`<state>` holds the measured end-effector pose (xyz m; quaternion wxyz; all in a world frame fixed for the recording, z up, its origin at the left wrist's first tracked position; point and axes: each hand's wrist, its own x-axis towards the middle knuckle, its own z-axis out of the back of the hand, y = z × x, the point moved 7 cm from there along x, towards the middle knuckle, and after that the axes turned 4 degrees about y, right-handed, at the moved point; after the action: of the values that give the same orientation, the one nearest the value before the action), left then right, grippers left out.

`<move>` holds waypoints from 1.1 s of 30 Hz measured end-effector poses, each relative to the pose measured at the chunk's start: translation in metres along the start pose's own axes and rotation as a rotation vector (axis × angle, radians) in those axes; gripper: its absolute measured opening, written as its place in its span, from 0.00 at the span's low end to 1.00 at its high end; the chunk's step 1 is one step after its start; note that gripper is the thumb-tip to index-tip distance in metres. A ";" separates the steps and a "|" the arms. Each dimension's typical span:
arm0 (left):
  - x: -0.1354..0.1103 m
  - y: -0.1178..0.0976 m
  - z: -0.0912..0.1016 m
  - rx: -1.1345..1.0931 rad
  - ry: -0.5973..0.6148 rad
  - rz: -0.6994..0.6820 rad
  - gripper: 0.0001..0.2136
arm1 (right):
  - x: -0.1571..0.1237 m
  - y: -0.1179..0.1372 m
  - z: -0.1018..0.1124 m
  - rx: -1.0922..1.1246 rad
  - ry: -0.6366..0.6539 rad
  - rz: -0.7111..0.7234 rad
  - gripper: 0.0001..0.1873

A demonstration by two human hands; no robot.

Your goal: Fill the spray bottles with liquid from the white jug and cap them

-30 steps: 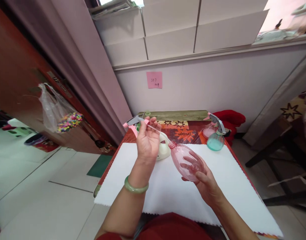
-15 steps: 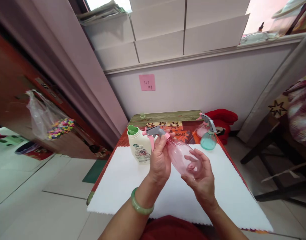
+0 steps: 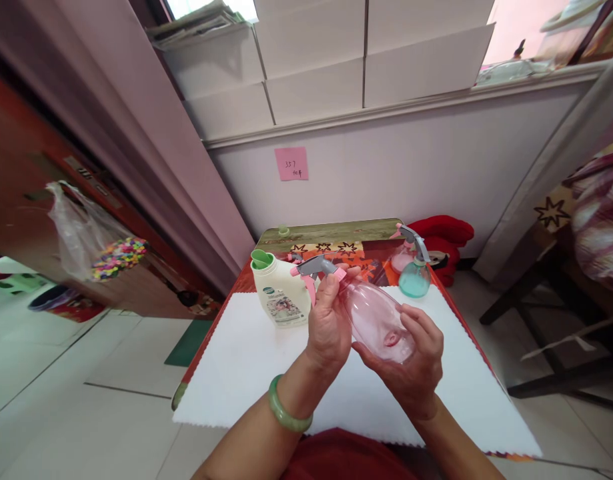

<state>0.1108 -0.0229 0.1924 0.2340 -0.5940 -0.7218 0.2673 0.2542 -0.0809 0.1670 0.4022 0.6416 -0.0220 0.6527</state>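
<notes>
A clear pink spray bottle (image 3: 369,310) is held tilted above the white cloth (image 3: 226,373), its grey and pink trigger head pointing up and left. My left hand (image 3: 331,327), with a green bangle at the wrist, is closed around the bottle's neck just under the head. Around the lower body, my right hand (image 3: 411,360) grips the bottle with thumb and fingers on opposite sides. Left of it stands a cream detergent jug (image 3: 281,297) with a green spout. At the right back is a spray bottle with blue-green liquid (image 3: 415,280), next to another pink one (image 3: 401,259).
The table (image 3: 336,230) stands against a wall bearing a pink note (image 3: 291,164). A red plush toy (image 3: 446,243) sits behind its right corner. A dark stool (image 3: 541,320) is at the right. On the left, a plastic bag (image 3: 79,230) hangs from a door.
The pink spray bottle and both hands have shifted slightly right. My right hand has turned so more of its back shows. The view has moved a little.
</notes>
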 end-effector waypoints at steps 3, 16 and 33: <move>0.002 -0.002 -0.005 0.031 0.107 -0.006 0.11 | -0.006 -0.019 -0.009 0.374 0.077 -0.422 0.46; 0.011 -0.011 -0.006 0.105 0.326 0.016 0.12 | -0.049 0.007 -0.061 1.466 0.740 -1.706 0.53; 0.015 -0.005 0.007 0.100 0.357 0.100 0.16 | -0.052 0.007 -0.071 1.680 0.649 -1.431 0.41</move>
<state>0.0995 -0.0100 0.1907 0.3739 -0.6547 -0.6242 0.2048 0.1844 -0.0728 0.1141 0.1126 0.3744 0.8942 0.2181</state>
